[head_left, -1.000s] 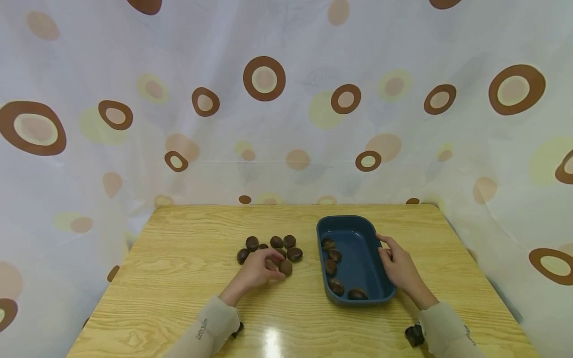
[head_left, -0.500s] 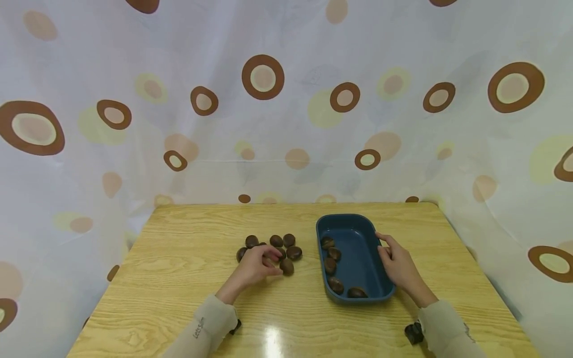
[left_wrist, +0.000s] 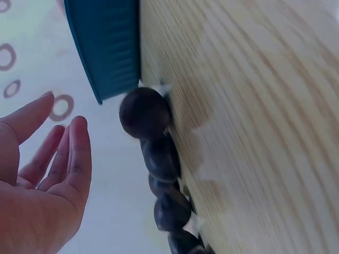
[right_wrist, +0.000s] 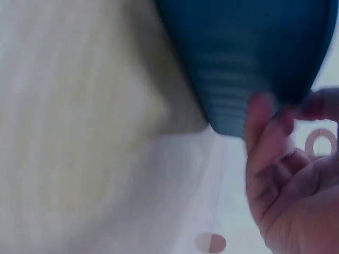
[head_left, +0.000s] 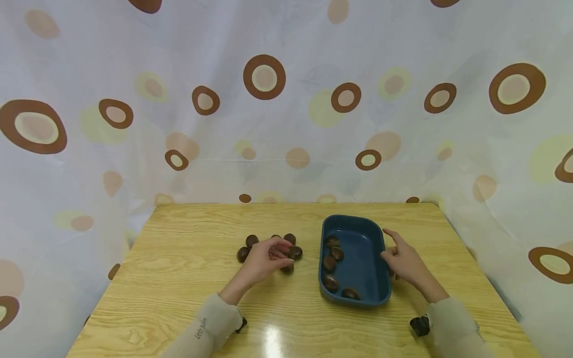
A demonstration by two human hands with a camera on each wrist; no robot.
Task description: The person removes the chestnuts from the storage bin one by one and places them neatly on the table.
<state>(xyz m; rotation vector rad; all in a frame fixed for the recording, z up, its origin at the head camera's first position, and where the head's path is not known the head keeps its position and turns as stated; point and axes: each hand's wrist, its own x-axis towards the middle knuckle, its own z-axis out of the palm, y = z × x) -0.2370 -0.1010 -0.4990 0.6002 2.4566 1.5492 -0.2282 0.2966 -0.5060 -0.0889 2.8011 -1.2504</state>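
My left hand (head_left: 264, 258) hovers over a cluster of dark brown, glossy, rounded pebble-like pieces (head_left: 295, 252), fingers loosely bent and nothing between them. Its thumb overlaps the nearest piece (head_left: 288, 269) in the head view; the left wrist view shows the hand apart from the row of pieces (left_wrist: 145, 114). At the right, my right hand (head_left: 405, 263) holds the long side of a deep blue rectangular dish (head_left: 355, 301), thumb at the rim and other fingers against the outer wall (right_wrist: 228, 79). Several similar brown pieces (head_left: 331, 283) lie inside along its left and near sides.
Everything stands on a light wood-grain table (head_left: 188, 278). A patterned curtain (head_left: 295, 124) hangs behind it and at both sides. Both sleeves bear a small dark device (head_left: 420, 325) at the wrist.
The dish has turned slightly, its far end to the right and near end to the left, with the right hand on it. The left hand has lifted and shifted right over the nearest piece.
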